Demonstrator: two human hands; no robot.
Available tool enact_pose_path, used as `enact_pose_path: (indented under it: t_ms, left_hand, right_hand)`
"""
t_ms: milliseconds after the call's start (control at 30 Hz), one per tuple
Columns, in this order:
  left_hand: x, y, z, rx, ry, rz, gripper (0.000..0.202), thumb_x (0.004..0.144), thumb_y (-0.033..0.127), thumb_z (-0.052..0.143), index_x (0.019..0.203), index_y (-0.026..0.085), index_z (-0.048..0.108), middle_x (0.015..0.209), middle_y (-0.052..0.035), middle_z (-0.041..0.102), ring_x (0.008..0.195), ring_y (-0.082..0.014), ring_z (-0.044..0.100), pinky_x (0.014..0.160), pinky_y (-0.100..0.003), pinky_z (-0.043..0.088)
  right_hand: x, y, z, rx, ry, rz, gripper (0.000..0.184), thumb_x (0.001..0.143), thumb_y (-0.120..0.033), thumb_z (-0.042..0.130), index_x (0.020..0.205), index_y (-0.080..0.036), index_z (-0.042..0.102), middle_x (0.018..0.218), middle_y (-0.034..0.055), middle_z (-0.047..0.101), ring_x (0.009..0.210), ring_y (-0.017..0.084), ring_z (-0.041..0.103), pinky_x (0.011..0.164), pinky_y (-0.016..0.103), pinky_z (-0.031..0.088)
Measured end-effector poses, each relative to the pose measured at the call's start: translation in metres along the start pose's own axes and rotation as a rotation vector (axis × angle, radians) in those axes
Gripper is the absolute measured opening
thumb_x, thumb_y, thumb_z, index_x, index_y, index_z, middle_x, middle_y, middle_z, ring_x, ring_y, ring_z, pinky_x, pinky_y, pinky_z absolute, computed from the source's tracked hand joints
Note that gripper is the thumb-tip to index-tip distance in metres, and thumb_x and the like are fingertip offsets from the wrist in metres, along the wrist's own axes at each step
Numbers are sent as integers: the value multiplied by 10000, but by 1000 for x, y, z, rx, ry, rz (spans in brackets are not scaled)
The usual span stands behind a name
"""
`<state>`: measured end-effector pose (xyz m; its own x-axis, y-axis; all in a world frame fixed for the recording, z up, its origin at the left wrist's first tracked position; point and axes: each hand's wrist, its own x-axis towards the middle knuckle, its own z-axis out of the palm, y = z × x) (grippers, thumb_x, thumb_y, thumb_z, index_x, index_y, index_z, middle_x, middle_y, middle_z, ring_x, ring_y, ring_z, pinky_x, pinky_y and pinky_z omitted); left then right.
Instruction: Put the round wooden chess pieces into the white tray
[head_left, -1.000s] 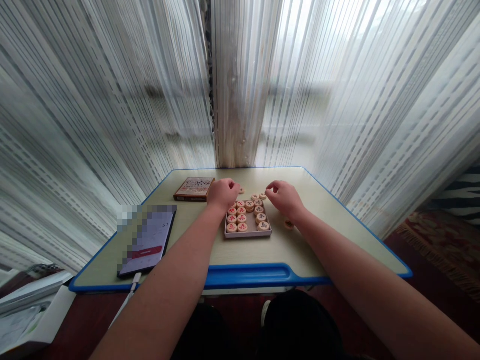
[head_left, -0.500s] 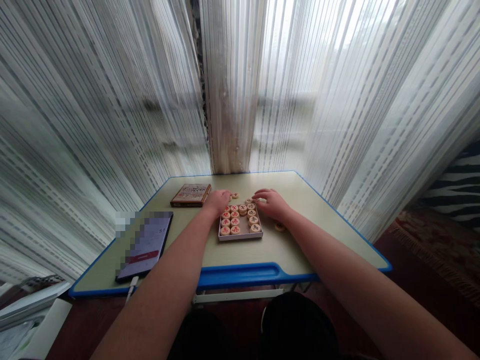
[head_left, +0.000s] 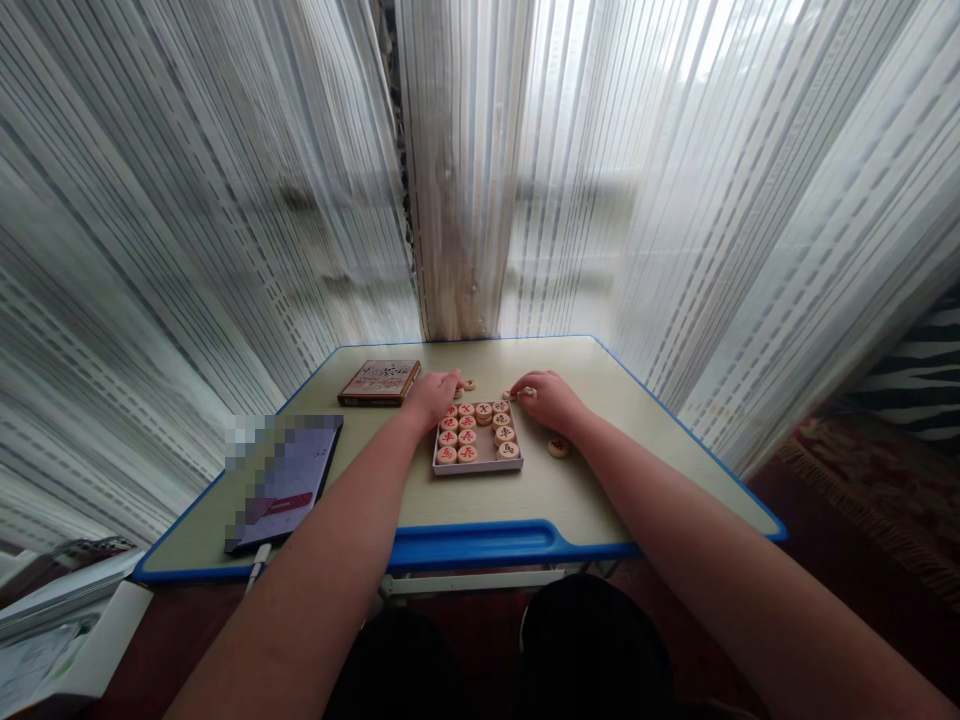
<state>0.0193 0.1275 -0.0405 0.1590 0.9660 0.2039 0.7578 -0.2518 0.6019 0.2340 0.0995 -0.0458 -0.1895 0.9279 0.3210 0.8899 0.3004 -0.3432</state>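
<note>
Right hand (head_left: 551,402) is pinching a wooden xiangqi disc (head_left: 527,392) in curled fingertips, just beyond the far right corner of a shallow white tray (head_left: 478,470) at mid-table. Left hand (head_left: 433,397) is arching beside the tray's far left corner, fingers curling down; its grip cannot be told. Flat round discs (head_left: 466,437) are lying face-up in rows, red characters showing, tray sides running square to the near edge of the cream table (head_left: 525,510). A loose disc (head_left: 557,448) is sitting right of the tray.
</note>
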Motion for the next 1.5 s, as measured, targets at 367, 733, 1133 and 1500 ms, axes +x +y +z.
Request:
enact_pose_path:
  t_ms: [367, 733, 1133, 1500]
  left_hand:
    - [-3, 2, -1, -2, 32, 4, 607, 869, 530, 246, 891, 155, 723, 925, -90, 720, 865, -213, 632, 780, -307, 455]
    - [-1, -3, 0, -63, 23, -9, 575, 864, 524, 269, 866, 149, 704, 931, -98, 713, 844, -210, 633, 753, -308, 464]
    - [-1, -3, 3, -369, -28, -80, 653, 844, 599, 277, 969, 96, 674, 1045, -136, 689, 834, -184, 649, 729, -296, 487]
    - [0, -4, 3, -153, -28, -30, 617, 847, 528, 290, 910, 101, 730, 973, -121, 714, 909, -205, 631, 826, -293, 449]
  right_hand:
    - [1, 4, -2, -13, -24, 62, 329, 786, -193, 511, 1067, -220, 679, 1139, 55, 637, 1031, 208, 544, 936, 316, 384]
    - [-1, 4, -7, -42, -53, 0, 187, 767, -331, 608, 884, -220, 703, 1000, 47, 664, 942, 210, 550, 899, 320, 400]
    - [0, 8, -8, -29, -41, 12, 254, 775, -263, 578, 991, -216, 703, 1076, 65, 652, 973, 202, 575, 898, 298, 411]
    - [-1, 12, -16, -1, -108, 183, 247, 738, -203, 544, 923, -222, 706, 931, 17, 699, 780, 161, 606, 637, 236, 419]
